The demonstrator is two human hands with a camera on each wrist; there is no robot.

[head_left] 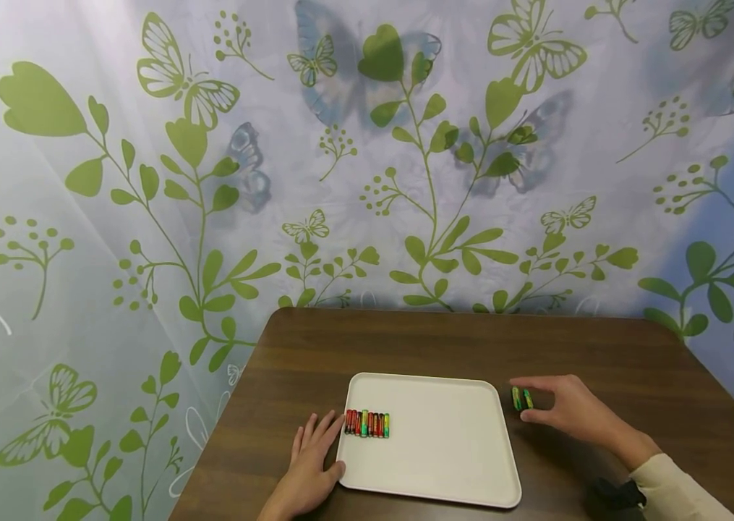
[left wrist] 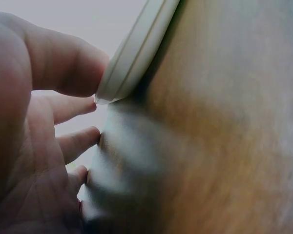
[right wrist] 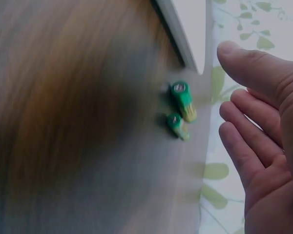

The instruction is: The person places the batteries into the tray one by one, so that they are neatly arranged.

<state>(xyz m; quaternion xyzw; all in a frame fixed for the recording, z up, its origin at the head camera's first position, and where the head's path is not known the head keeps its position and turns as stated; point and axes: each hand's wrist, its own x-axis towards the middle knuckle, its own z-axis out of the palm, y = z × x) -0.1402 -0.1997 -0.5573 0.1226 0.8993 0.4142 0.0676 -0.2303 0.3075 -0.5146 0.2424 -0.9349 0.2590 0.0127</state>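
Observation:
A white tray (head_left: 432, 452) lies on the brown table. Along its left side, several red and green batteries (head_left: 367, 424) stand side by side in a row. My left hand (head_left: 310, 469) rests at the tray's left edge with fingers spread; in the left wrist view its thumb touches the tray rim (left wrist: 132, 53). Right of the tray lie two green batteries, the left one (head_left: 516, 399) and the right one (head_left: 528, 399). Around them my right hand (head_left: 578, 414) holds its thumb and fingers apart. The right wrist view shows a gap between that hand (right wrist: 268, 131) and both batteries (right wrist: 183, 101).
Brown table (head_left: 406, 344) surface surrounds the tray. Behind it and to the left hangs a pale curtain (head_left: 353, 239) printed with green leaves and butterflies. A dark band (head_left: 617, 494) is on the right wrist, by a cream sleeve (head_left: 675, 488).

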